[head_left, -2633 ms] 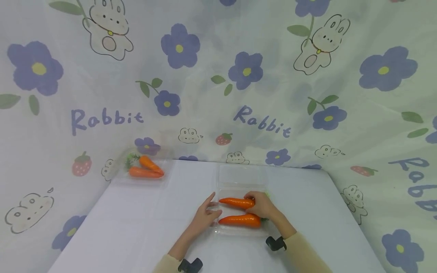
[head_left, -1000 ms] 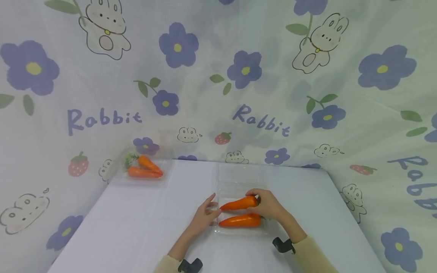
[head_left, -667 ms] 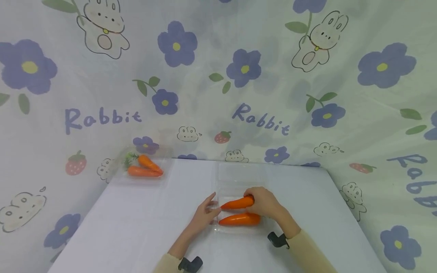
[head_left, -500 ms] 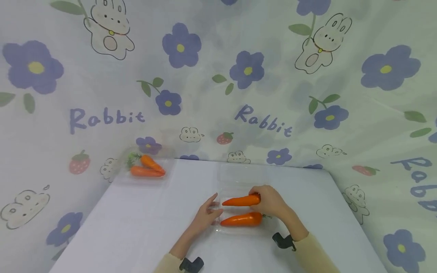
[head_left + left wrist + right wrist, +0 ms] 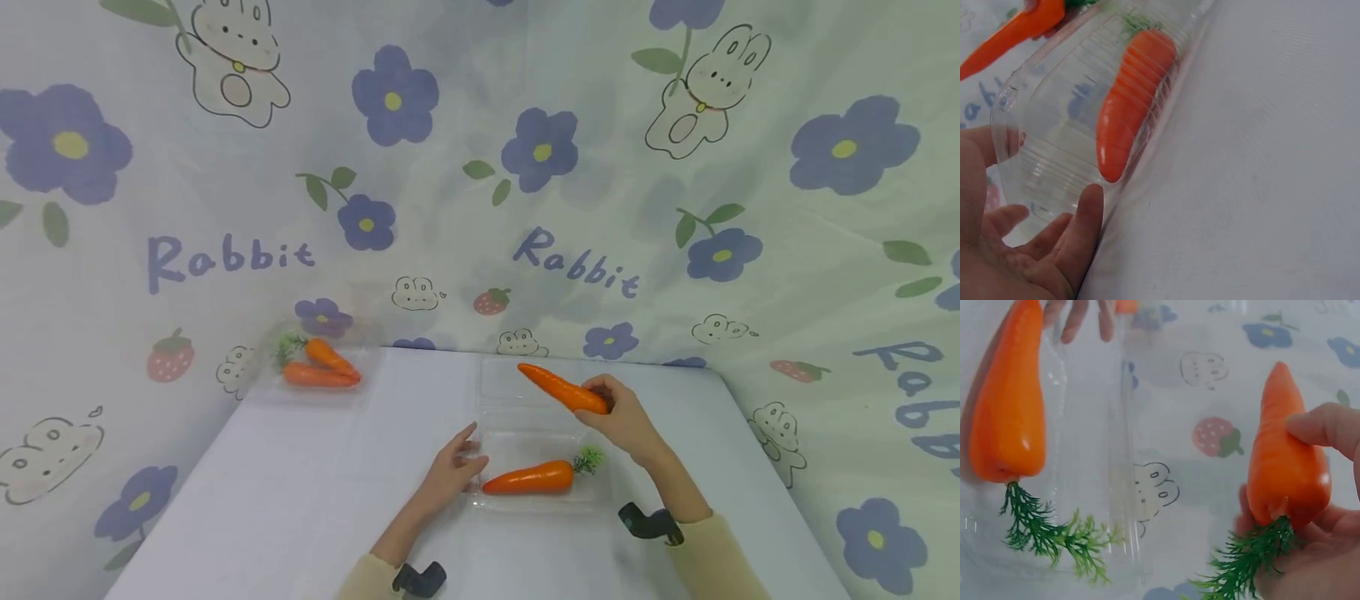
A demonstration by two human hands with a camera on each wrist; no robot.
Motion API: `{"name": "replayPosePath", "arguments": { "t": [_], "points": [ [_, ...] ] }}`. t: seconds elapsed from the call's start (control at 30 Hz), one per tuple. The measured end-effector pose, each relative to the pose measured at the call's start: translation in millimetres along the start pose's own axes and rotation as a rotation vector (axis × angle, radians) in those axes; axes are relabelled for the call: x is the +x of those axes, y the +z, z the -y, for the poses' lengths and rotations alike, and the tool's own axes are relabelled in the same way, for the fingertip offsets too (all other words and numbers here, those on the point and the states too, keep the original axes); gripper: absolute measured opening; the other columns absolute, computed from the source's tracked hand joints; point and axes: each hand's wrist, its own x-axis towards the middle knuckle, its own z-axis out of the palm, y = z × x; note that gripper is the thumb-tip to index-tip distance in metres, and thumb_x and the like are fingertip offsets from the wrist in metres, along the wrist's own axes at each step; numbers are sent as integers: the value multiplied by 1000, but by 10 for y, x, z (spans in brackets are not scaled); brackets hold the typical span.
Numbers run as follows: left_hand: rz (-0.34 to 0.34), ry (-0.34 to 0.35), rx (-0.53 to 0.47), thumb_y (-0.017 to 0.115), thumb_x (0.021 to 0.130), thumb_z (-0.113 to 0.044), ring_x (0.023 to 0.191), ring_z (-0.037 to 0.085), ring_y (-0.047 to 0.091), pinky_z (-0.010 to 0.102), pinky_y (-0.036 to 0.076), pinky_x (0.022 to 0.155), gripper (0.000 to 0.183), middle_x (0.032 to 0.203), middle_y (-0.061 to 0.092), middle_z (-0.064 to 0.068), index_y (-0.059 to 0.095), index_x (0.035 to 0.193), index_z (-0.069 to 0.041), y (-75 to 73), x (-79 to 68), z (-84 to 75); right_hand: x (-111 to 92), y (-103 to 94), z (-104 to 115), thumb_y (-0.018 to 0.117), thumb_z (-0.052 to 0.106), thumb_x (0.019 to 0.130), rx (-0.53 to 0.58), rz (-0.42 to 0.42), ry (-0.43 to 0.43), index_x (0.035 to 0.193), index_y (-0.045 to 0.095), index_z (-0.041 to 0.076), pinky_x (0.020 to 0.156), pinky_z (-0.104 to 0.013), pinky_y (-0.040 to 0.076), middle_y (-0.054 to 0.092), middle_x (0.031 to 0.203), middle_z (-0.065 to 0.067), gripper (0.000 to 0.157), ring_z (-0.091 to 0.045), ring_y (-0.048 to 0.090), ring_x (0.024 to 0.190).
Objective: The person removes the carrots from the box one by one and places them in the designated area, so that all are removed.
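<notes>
My right hand (image 5: 628, 423) holds an orange carrot (image 5: 558, 387) by its thick end, raised over the clear lid, its tip pointing to the far left. In the right wrist view the thumb presses on that carrot's side and green leaves (image 5: 1260, 544) hang from its top. A second carrot (image 5: 532, 479) lies in the near side of the clear plastic box (image 5: 517, 444), its leaves to the right. At the box's left end rests my left hand (image 5: 448, 475), fingers spread and loosely bent. In the left wrist view its fingertips are right at the clear wall (image 5: 1041, 162).
The box's hinged lid (image 5: 498, 379) lies opened out behind it. At the back left of the white table (image 5: 315, 500) stands another clear box (image 5: 360, 398) with two carrots (image 5: 322, 377). A rabbit-print curtain (image 5: 450, 183) hangs behind the table.
My right hand has lifted the far carrot out of the box, up and to the right, tilting it. The leaves of the carrot left in the box now show. My left hand has stayed put.
</notes>
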Motion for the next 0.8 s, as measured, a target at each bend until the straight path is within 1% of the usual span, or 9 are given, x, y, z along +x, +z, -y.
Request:
{"name": "replayPosePath", "arguments": {
  "t": [0.07,0.23,0.37,0.47,0.53,0.67,0.8],
  "points": [
    [-1,8,-5,63,96,-21,98,28,62,34,58,69,67,135,47,27,29,152,-5,-3,1,0,-6,-62,-9,73,15,88,29,-36,14,122,55,3,79,-32,52,59,113,-16,41,-29,56,94],
    [0,12,-9,63,96,-23,98,29,62,34,58,69,68,135,47,27,29,152,-5,-9,-2,0,-42,-180,-77,71,24,90,63,-114,52,135,52,7,79,-30,52,57,123,-18,51,-31,55,100],
    [4,4,3,63,96,-23,99,29,61,33,58,69,67,135,47,26,30,152,-6,-15,-12,11,-65,-240,-153,68,25,93,87,-160,138,139,48,8,86,-34,50,55,128,-19,53,-32,53,106],
    [4,-2,2,63,96,-23,100,29,61,34,58,69,67,135,47,26,30,152,-6,-30,-18,15,-67,-276,-209,66,27,94,91,-180,212,141,46,8,87,-36,49,53,127,-20,55,-33,53,107],
    [4,0,1,63,96,-22,99,30,61,35,58,68,67,135,47,27,29,152,-5,-38,-17,19,-72,-299,-241,65,29,94,73,-186,235,143,43,6,86,-36,51,52,127,-22,58,-34,54,106],
    [12,7,-9,62,96,-19,99,32,60,38,58,69,67,135,46,29,28,152,-4,-39,3,33,-87,-339,-300,65,32,94,24,-199,252,143,41,4,83,-35,53,51,123,-23,61,-34,56,102],
    [14,4,1,61,96,-20,100,31,60,36,58,69,67,134,47,27,28,152,-5,-49,10,24,-100,-339,-365,66,33,93,30,-208,271,145,38,6,86,-41,51,53,120,-22,65,-32,56,101]
  ]
}}
